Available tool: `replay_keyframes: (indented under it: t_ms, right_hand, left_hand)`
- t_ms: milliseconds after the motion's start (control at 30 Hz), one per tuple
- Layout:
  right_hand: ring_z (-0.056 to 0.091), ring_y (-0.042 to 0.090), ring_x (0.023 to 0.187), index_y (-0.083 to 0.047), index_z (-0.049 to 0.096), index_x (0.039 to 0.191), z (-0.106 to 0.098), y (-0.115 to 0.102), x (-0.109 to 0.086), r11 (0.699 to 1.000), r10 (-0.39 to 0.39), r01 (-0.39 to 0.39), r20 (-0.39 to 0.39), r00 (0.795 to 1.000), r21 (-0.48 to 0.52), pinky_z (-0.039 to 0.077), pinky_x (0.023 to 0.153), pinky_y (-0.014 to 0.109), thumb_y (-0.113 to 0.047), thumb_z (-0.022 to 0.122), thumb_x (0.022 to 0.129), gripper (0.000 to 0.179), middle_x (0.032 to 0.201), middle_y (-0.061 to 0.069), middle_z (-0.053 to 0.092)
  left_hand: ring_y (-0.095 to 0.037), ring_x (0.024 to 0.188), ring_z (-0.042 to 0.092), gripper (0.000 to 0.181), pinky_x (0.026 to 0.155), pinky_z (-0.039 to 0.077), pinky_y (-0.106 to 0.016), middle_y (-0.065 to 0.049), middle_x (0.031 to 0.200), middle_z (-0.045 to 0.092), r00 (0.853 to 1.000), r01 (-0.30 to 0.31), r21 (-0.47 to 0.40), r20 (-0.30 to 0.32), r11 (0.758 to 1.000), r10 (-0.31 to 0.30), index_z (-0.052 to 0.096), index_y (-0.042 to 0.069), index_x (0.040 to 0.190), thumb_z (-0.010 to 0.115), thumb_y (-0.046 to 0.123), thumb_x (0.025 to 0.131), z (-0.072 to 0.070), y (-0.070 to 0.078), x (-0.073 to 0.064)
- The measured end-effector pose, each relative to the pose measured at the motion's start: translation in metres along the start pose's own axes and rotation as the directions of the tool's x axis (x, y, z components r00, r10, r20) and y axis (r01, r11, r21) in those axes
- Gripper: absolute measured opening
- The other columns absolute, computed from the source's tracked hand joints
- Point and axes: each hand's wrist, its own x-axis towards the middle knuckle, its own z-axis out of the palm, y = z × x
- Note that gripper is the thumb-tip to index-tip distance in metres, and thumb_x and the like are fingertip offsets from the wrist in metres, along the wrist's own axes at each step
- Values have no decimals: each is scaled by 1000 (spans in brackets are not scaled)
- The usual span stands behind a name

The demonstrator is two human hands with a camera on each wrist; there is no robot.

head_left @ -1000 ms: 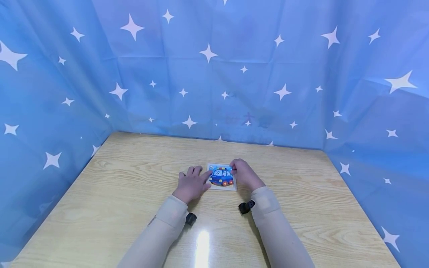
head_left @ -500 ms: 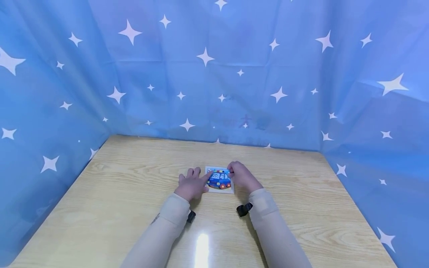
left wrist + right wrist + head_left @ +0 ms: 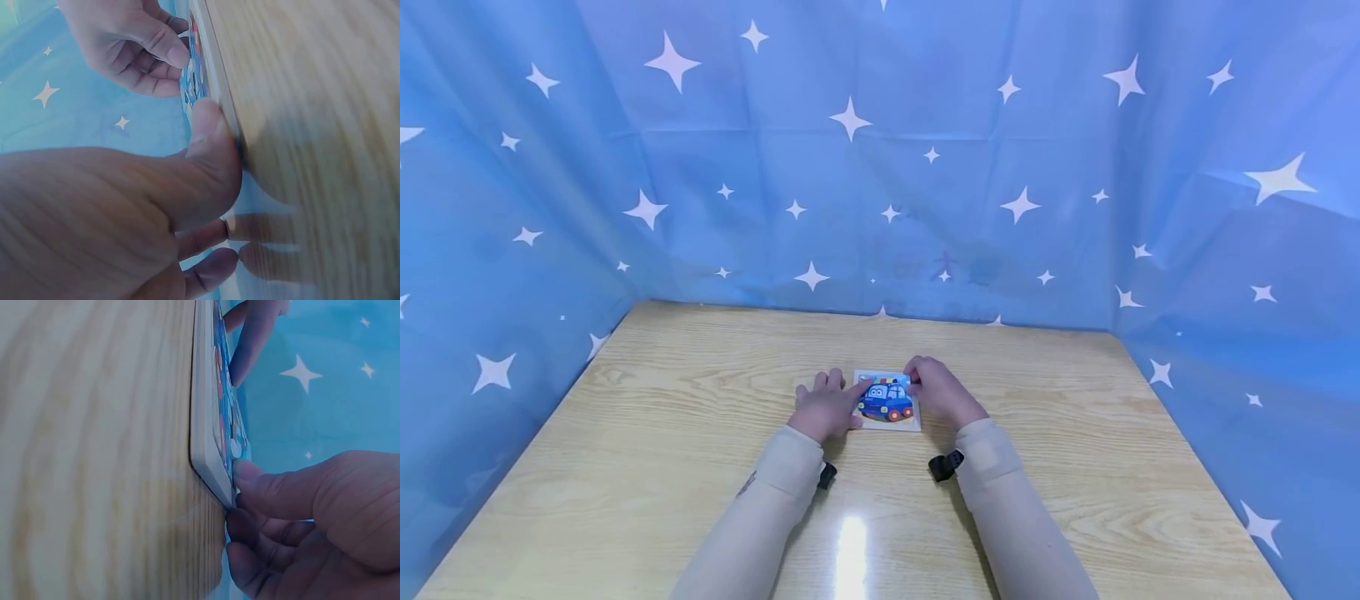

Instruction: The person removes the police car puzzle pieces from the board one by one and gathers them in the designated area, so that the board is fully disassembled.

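A small jigsaw puzzle (image 3: pixel 887 423) with a blue cartoon police car lies flat in its pale frame on the table. My left hand (image 3: pixel 827 407) is at its left side, fingers spread. Its index finger touches the picture's upper left, and the thumb rests by the near left corner of the frame. At the far right corner, my right hand (image 3: pixel 942 390) pinches what looks like a corner puzzle piece. In the right wrist view, a rounded tab of a piece (image 3: pixel 235 449) sticks up beside the right thumb (image 3: pixel 250 472); the fingers hide the rest.
The wooden table (image 3: pixel 700 467) reaches to a blue curtain (image 3: pixel 820 167) with white stars at the back and sides. A small black camera sits at each wrist, the right one (image 3: pixel 946 465) plainly seen. Light glares off the near tabletop.
The head view has shifted slightly. Both hands stay at the same places on the puzzle, with hardly any movement of the fingers.
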Motion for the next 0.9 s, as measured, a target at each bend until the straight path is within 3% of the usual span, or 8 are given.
replay_keyframes:
  t_ms: [400,900]
  right_hand:
    - [58,24,99,-1,63,119,2,4,-1,1000,5,-5,-4,1000,-8,50,89,42,-3,66,98,21,108,9,60]
    - [61,26,105,1,66,124,-4,1,0,999,-39,39,-4,999,-36,52,92,43,-5,65,99,25,115,12,62]
  left_hand:
    - [-24,98,37,65,83,34,-45,-7,112,39,1000,19,-4,-14,1000,-20,38,37,157,65,38,97,6,4,0]
    - [-25,94,37,67,80,34,-44,-8,111,39,1000,8,20,-27,1000,-8,39,38,156,67,38,95,1,5,-1]
